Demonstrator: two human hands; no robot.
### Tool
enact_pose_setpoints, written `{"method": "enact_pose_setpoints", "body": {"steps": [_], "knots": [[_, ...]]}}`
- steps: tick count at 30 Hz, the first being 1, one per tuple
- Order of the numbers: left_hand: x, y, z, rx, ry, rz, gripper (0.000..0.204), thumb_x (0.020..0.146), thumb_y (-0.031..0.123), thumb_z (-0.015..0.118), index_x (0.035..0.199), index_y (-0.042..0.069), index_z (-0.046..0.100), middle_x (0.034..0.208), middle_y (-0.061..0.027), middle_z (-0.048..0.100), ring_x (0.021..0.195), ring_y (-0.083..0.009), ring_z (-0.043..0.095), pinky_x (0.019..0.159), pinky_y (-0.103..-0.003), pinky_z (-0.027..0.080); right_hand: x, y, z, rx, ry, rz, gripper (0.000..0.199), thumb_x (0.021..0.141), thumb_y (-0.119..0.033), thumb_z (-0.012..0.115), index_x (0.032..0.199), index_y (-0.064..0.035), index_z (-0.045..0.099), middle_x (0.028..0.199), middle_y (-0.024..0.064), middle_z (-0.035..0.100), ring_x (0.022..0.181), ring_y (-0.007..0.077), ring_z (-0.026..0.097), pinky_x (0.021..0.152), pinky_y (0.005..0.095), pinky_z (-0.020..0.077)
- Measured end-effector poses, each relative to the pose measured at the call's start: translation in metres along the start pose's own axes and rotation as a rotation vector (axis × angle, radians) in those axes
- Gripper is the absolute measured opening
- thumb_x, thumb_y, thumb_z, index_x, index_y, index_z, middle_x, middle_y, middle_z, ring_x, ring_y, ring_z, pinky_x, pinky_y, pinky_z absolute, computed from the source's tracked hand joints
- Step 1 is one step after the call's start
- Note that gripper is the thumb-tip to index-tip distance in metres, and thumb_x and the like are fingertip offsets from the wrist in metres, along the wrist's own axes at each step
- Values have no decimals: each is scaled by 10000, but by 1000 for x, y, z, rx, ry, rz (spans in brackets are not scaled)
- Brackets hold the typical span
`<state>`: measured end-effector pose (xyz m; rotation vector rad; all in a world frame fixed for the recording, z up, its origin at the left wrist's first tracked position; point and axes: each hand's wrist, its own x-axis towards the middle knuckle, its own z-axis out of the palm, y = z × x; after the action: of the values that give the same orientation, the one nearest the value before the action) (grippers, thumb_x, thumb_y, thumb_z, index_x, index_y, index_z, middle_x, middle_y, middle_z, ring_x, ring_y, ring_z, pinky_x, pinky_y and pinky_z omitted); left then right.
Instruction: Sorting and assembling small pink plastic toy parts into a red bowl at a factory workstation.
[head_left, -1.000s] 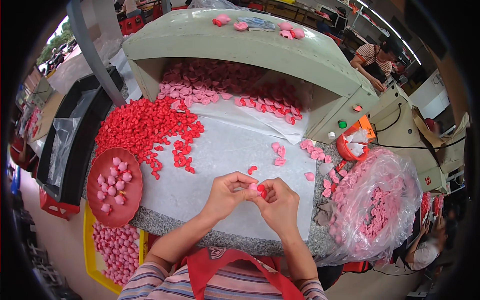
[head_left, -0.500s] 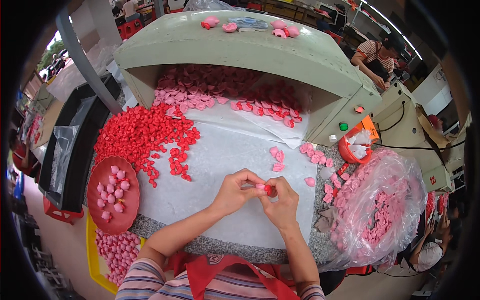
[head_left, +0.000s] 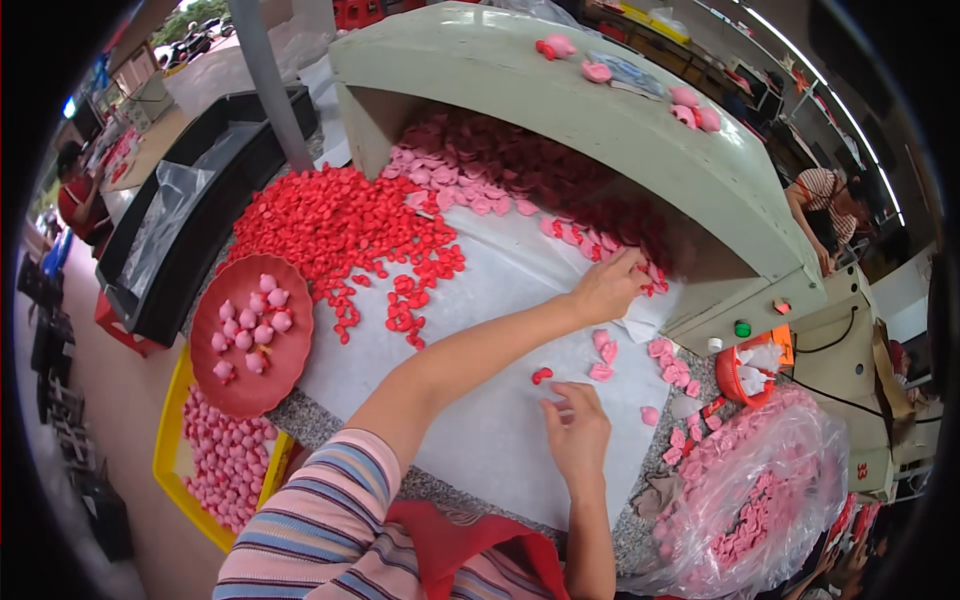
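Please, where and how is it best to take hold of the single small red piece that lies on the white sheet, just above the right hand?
Probably pinch the red piece across its narrow width with thumb and forefinger, coming straight down. It lies flat and alone on the white sheet, with free space around it, so nothing blocks the fingers. The right hand is nearest; the left hand is away at the pile.

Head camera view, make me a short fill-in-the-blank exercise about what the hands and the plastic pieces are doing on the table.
1. The left hand reaches across the table to the pieces under the pale green ____.
2. The round red tray holds pieces coloured ____.
3. The right hand rests on the white sheet just below a single small ____ piece.
4. The big loose heap beside the red tray is coloured ____.

Missing words: hood; pink; red; red
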<state>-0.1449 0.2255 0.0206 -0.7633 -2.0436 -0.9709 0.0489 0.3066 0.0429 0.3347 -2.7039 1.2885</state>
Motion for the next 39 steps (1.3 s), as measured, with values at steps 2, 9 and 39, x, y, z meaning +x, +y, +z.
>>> {"method": "enact_pose_setpoints", "body": {"steps": [2, 9, 39], "knots": [[0, -1, -55, -24, 57, 11, 206, 670, 16, 619, 873, 47, 634, 964, -125, 521, 933, -307, 521, 761, -375, 469, 4, -20, 38, 96, -147, -155, 163, 747, -45, 656, 902, -27, 611, 877, 117, 591, 659, 220, 634, 598, 326, 502], [-45, 27, -250, -3, 145, -648, 192, 793, 64, 637, 982, 37, 646, 887, -65, 632, 804, -141, 599, 680, -251, 482, 44, -59, 130, 57, -338, -274, 267, 718, -43, 670, 978, -41, 611, 909, 115, 609, 710, 252, 627, 683, 344, 505], [-76, 95, -65, -621, -330, -712, 249, 818, 47, 587, 1066, 34, 577, 983, -82, 592, 874, -242, 605, 753, -319, 517, -32, 38, -50, 982, 66, 410, 279, 902, -138, 537, 1136, 13, 543, 921, 94, 626, 757, 154, 625, 671, 256, 528]]}}
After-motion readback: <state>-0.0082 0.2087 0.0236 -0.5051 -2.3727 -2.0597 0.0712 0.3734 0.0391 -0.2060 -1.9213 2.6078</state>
